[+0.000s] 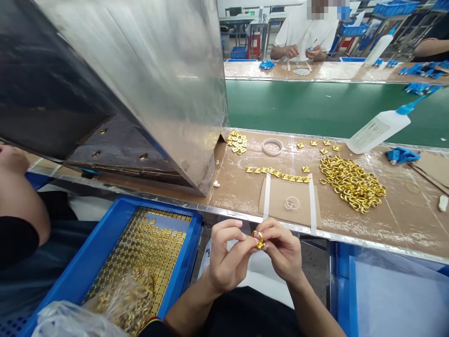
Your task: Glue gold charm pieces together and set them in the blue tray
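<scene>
Two bottles [380, 129], one ring heap [352, 183], one held ring [260, 239]

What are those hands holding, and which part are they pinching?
The left hand and right hand both pinch a small shiny gold ring-shaped piece by its opposite sides, between the fingertips.

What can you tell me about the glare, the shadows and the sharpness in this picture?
In the head view, pale glare streaks the metal housing, while its inside is in deep shadow; the green belt has a soft sheen; the gold piece between left hand and right hand lacks fine detail; the far person's face is pixelated.
</scene>
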The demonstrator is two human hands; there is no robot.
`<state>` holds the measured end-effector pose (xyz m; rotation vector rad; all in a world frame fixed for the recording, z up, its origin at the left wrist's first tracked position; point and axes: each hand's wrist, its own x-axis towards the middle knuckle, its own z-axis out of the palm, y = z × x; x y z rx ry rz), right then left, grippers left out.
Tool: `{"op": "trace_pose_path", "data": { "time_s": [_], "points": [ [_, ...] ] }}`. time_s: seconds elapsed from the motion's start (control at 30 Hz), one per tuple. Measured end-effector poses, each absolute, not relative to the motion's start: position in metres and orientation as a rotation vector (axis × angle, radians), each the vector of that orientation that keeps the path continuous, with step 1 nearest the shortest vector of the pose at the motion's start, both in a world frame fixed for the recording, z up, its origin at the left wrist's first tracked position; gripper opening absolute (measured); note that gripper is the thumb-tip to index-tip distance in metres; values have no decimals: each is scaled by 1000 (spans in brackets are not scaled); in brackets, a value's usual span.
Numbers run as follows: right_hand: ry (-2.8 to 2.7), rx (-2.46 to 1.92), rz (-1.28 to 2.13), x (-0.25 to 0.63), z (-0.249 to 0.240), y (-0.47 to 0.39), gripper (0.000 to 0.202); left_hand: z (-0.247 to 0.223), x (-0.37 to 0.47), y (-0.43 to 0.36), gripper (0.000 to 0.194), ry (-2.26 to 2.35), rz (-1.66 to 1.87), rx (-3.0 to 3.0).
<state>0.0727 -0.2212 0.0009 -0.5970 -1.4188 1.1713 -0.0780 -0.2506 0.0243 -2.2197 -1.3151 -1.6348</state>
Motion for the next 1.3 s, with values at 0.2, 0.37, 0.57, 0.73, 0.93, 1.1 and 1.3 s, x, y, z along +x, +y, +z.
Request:
{"op": "trace_pose_path", "data": {
  "time_s": [0.2, 0.37, 0.57, 0.73, 0.93, 1.1, 1.3],
  "points": [
    [-1404, -603, 1440, 77, 14, -222, 28, 18, -87, -252, 11, -1275, -1667, -2258],
    [-1256, -625, 1651, 75, 21, -223, 20, 16, -90, -254, 13, -1328, -1664, -2354],
    [-1221, -667, 1669, 74, 21, -224, 17, 19, -88, -254, 17, -1342, -1670, -2367],
    [-1174, -671, 1703, 69, 24, -225, 18, 17, -90, -253, 13, -1317, -1637, -2285],
    [-1145, -637, 1783, 68, 25, -224, 19, 12, -92, -258, 9, -1298, -1599, -2236],
    [-1123, -551, 1858, 69, 22, -224, 12, 12, -90, -261, 12, -1312, -1659, -2220],
    [-1132, -536, 1894, 74, 20, -222, 11, 12, -89, -257, 11, -1259, -1698, -2297]
  ]
}}
